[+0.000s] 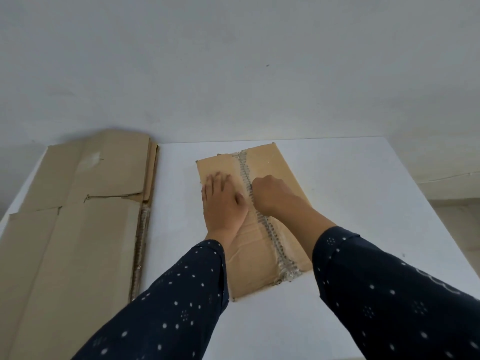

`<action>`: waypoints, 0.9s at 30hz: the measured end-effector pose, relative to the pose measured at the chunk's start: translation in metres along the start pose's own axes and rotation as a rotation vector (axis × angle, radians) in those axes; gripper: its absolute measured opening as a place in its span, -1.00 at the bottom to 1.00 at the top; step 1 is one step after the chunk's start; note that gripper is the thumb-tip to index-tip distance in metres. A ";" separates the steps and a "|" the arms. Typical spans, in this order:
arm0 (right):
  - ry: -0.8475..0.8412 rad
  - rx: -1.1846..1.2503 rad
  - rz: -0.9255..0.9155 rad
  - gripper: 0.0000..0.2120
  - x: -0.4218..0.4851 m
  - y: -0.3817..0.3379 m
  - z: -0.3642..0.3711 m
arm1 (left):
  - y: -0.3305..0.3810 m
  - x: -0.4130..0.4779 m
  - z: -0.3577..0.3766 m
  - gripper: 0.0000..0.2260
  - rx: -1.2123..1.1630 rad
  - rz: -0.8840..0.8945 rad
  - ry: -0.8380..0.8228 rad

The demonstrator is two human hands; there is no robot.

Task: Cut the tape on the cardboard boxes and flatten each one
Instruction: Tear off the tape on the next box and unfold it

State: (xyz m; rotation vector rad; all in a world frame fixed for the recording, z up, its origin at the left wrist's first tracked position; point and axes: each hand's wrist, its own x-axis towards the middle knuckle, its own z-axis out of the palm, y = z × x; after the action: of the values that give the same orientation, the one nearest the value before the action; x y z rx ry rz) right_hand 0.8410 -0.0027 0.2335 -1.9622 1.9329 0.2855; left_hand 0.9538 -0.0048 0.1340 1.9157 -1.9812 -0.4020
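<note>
Centrally, left hand [224, 203] flat on cardboard box [284, 175], right hand [270, 194] curled at tape [243, 166] — whether it holds anything, unclear

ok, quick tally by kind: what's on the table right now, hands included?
Taped cardboard box: 1
Flattened cardboard pile: 1 (sheet count unclear)
Hands: 2 (left hand, right hand)
Total: 4

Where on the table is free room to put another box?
Bare table lies right of the box, up to the edge. A narrower strip runs between box and flattened cardboard. The box is crowded: left hand and right hand are on it.
</note>
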 end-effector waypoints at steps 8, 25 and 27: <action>0.000 0.058 -0.020 -0.87 -0.009 0.008 0.001 | 0.006 -0.073 0.004 -0.41 0.132 0.147 -0.055; -0.009 -0.034 -0.147 -0.71 -0.128 0.054 0.040 | 0.010 -0.074 0.011 -0.50 0.220 0.102 -0.003; -0.025 -0.042 -0.157 -0.72 -0.135 0.055 0.040 | 0.010 -0.073 0.011 -0.50 0.205 0.098 0.009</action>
State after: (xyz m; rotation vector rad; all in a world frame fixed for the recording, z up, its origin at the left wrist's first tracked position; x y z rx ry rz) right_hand 0.7862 0.1373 0.2439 -2.1135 1.7584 0.3090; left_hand 0.9416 0.0683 0.1241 1.9235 -2.1730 -0.1701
